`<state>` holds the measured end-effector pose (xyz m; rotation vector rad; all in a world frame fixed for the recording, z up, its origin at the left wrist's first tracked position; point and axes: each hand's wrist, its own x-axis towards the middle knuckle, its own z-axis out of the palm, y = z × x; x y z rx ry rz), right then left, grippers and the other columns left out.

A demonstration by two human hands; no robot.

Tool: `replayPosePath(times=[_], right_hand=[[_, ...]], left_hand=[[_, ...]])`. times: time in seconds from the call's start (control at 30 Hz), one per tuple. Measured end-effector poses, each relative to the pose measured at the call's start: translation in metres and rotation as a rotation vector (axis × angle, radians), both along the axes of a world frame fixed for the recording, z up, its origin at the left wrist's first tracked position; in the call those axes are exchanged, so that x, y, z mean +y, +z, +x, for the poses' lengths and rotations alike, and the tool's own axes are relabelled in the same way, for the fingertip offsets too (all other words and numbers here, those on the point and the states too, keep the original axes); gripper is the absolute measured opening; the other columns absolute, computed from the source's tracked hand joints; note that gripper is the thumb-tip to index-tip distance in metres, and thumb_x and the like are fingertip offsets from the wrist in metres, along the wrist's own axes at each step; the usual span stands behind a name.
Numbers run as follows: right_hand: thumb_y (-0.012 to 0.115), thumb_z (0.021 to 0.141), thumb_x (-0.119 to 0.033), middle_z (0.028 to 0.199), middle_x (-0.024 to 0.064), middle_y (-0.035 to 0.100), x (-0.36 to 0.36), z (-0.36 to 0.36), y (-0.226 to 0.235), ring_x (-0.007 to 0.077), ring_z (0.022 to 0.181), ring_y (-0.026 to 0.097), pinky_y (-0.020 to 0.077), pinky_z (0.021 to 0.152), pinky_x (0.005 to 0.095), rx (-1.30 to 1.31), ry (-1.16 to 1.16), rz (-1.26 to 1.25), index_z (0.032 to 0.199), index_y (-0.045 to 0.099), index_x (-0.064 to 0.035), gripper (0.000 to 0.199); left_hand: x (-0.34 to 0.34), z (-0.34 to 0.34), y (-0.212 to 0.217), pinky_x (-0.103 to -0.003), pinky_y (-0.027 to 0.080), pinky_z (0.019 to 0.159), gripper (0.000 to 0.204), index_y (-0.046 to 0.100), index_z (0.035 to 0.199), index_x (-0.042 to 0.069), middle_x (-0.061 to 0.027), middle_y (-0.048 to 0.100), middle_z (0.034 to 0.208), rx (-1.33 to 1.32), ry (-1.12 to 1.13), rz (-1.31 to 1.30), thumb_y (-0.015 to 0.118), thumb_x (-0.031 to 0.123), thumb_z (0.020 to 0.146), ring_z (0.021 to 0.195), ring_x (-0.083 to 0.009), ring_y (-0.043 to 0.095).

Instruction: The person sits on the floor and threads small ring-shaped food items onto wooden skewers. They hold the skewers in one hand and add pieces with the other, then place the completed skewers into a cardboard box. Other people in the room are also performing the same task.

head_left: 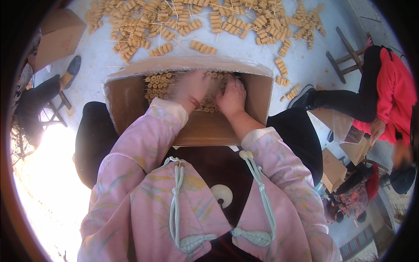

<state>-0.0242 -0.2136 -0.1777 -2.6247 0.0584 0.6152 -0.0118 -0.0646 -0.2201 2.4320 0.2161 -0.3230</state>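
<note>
Our left hand blurs so we cannot tell its grip, and our right hand, half-open, rests against skewered rolls inside the cardboard box, loose skewers heaped on the floor beyond it, a wooden stool and a red-clad co-worker at right.

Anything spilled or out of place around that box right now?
Yes: a few loose skewers lie on the floor, right of the box and apart from the main pile. One looks oddly close to a co-worker's shoe.
</note>
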Motion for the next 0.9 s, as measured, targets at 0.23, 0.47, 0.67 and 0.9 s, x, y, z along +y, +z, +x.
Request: replayPosePath(times=[0.23, 0.47, 0.67, 0.9], right_hand=[[0.070, 0.072, -0.015, 0.120, 0.0244, 0.056, -0.003, 0.023, -0.012, 0.0411, 0.115, 0.048, 0.0384, 0.101, 0.0462, 0.094, -0.354, 0.234, 0.124, 0.048, 0.0015, 0.059], [0.073, 0.070, -0.016, 0.114, 0.0243, 0.058, -0.001, 0.024, -0.031, 0.0415, 0.111, 0.052, 0.0408, 0.098, 0.0462, -0.027, -0.375, 0.238, 0.119, 0.050, 0.0023, 0.057], [0.074, 0.070, -0.018, 0.116, 0.0277, 0.055, -0.003, 0.026, -0.035, 0.0437, 0.111, 0.053, 0.0435, 0.095, 0.0450, -0.063, -0.398, 0.307, 0.117, 0.050, 0.0056, 0.057], [0.071, 0.073, -0.018, 0.119, 0.0288, 0.051, 0.001, 0.020, -0.021, 0.0439, 0.112, 0.050, 0.0410, 0.098, 0.0456, -0.109, -0.367, 0.207, 0.123, 0.045, 0.0054, 0.061]], left_hand=[[-0.008, 0.009, -0.007, -0.044, 0.051, 0.073, 0.030, 0.070, 0.087, 0.002, -0.0187, 0.067, 0.078, -0.149, -0.014, 0.036, 0.066, 0.031, 0.085, 0.075, -0.0378, 0.063], [-0.005, 0.019, -0.005, -0.046, 0.052, 0.073, 0.035, 0.071, 0.087, 0.007, -0.0185, 0.067, 0.082, 0.150, -0.093, 0.097, 0.059, 0.039, 0.088, 0.079, -0.0372, 0.065], [-0.004, 0.018, -0.008, -0.047, 0.052, 0.074, 0.034, 0.072, 0.089, 0.008, -0.0183, 0.068, 0.084, 0.182, -0.130, 0.131, 0.058, 0.039, 0.088, 0.080, -0.0372, 0.065], [-0.004, 0.018, -0.012, -0.047, 0.051, 0.079, 0.035, 0.070, 0.099, 0.009, -0.0187, 0.067, 0.094, 0.157, -0.143, 0.128, 0.058, 0.040, 0.088, 0.087, -0.0383, 0.064]])
